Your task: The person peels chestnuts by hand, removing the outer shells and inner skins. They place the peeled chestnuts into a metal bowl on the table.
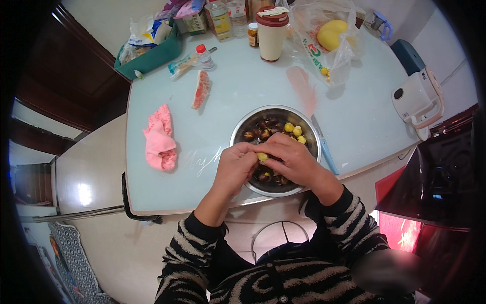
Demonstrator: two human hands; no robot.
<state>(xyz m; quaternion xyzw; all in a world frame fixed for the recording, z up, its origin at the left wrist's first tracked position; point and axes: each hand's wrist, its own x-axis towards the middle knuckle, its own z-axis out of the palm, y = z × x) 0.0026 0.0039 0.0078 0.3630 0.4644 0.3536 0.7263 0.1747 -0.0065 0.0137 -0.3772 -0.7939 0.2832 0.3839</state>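
Note:
My left hand (pixel 236 164) and my right hand (pixel 292 155) meet over a stainless steel bowl (pixel 237 131). A yellow chestnut (pixel 262 156) shows between their fingertips, pinched from both sides; my fingers hide part of it. Below them in the bowl lie several dark brown chestnuts (pixel 272 122) in their shells, some split so that yellow shows. Several peeled yellow chestnuts (pixel 297 131) are grouped at the bowl's right side. Just right of the bowl rests a knife (pixel 329 155) with a light blue handle, its blade pointing away from me.
Left on the glass-topped table (pixel 159 195) lie a pink cloth (pixel 161 146) and a piece of pomelo (pixel 201 89). A pink feather (pixel 302 89) is beyond the bowl. Farther back stand a lidded cup (pixel 272 38), a green bin (pixel 155 59) and a plastic bag with yellow fruit (pixel 334 35).

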